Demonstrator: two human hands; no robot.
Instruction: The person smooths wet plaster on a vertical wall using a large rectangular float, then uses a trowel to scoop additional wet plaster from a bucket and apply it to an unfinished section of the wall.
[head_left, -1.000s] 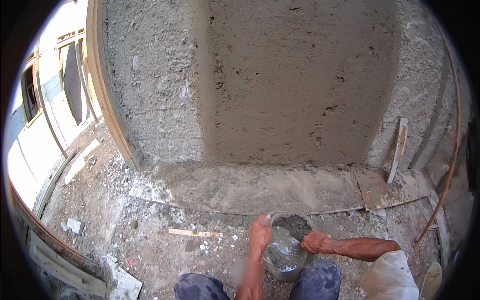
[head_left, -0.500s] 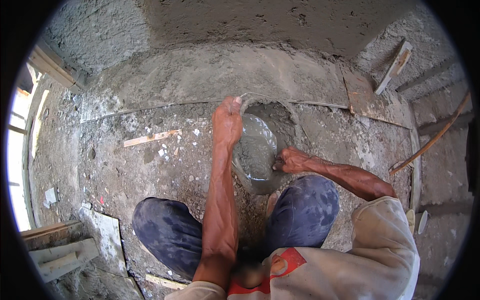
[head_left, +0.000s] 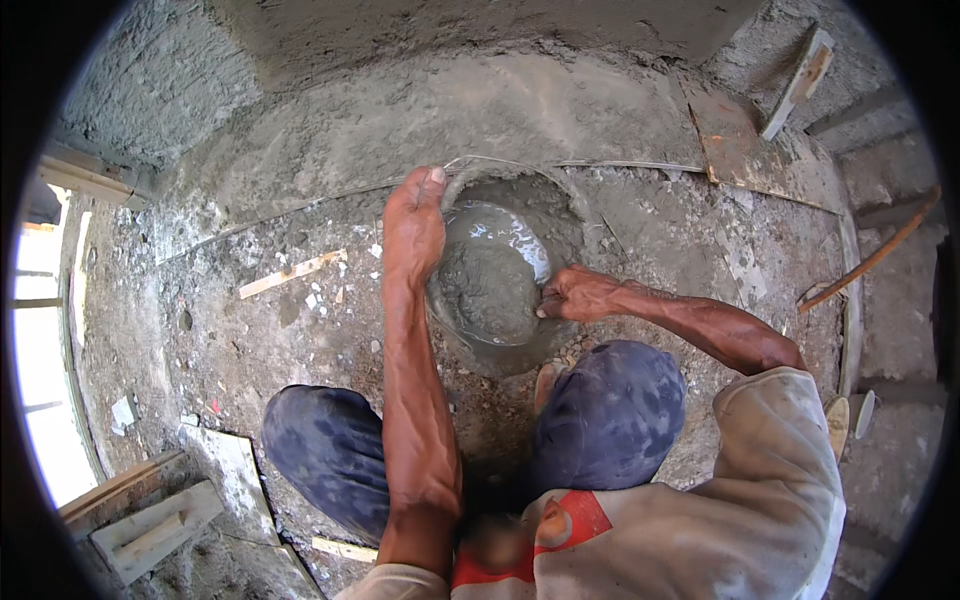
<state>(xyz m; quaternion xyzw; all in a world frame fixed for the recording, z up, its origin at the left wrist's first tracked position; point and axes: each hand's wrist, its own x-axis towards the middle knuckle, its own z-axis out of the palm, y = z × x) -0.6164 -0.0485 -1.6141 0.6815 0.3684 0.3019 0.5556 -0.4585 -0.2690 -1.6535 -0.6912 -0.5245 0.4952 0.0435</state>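
Observation:
Between and beyond my knees stands a round bucket, caked in cement and holding wet grey mortar with a glossy pool of water along its upper and right side. My left hand is closed on the bucket's thin wire handle at the upper left of the rim, thumb on top. My right hand is closed on the lower right rim, its fingertips at the mortar's edge and partly hidden.
Beyond lie a cement-smeared board and a plastered wall. Upright wood and a long stick are at right. A lath, rubble and board scraps lie left, beside a timber post.
The view has tipped down from the wall to the bucket and knees. Since half a second ago both hands and bucket sit slightly higher and farther left in view; the mortar's surface has shifted.

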